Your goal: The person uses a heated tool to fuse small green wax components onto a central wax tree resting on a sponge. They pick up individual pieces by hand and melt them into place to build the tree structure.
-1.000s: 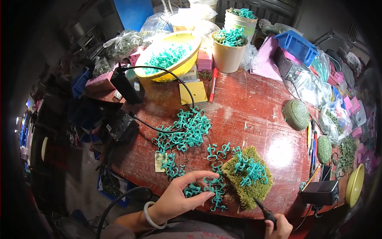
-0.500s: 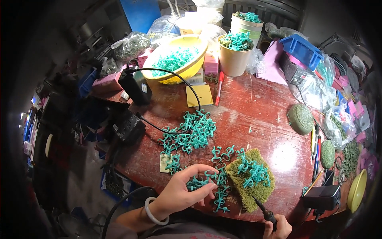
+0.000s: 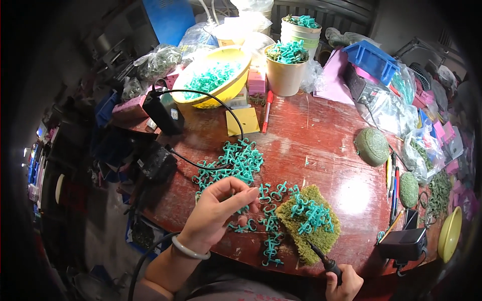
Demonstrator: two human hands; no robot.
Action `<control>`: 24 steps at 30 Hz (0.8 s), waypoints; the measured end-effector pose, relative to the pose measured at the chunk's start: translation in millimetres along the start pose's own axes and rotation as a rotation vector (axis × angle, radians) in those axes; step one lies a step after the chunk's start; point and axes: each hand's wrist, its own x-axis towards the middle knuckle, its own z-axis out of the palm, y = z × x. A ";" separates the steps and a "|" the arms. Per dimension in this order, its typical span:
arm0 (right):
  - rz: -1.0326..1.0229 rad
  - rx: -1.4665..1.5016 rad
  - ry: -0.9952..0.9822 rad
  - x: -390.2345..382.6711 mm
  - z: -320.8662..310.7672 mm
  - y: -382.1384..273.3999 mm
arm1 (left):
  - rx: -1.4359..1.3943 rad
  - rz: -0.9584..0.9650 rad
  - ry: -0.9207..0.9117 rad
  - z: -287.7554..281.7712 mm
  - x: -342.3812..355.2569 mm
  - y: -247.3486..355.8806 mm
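My left hand, with a pale bangle at its wrist, is raised over the teal pieces at the table's near middle. Its thumb and index finger are pinched together; whether a small piece is between them is too hard to see. My right hand grips a black-handled pen-like tool with a thin dark tip. That tip rests against the near part of a yellow-green spongy pad. Curly teal pieces lie heaped on the pad. A line of similar teal pieces lies on the table beside it.
A larger teal heap lies on the red table, crossed by a black cable. Behind stand a yellow basin and a cream bucket. Rightward are a round green lump, pens and a black box.
My left hand has risen from the small teal pieces, and its parted thumb and fingers have closed into a pinch. The right hand still holds the tool at the pad. The whole view has shifted slightly.
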 end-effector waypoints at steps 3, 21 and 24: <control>-0.015 0.036 -0.001 2.7 1.9 -2.5 | 0.858 0.632 0.086 -3.0 20.3 -6.3; -0.018 0.002 0.002 0.9 0.0 0.5 | 1.693 0.729 0.092 7.3 9.9 -16.5; -0.016 -0.003 0.006 0.4 0.3 -0.8 | 1.656 0.721 0.112 5.5 4.4 -14.4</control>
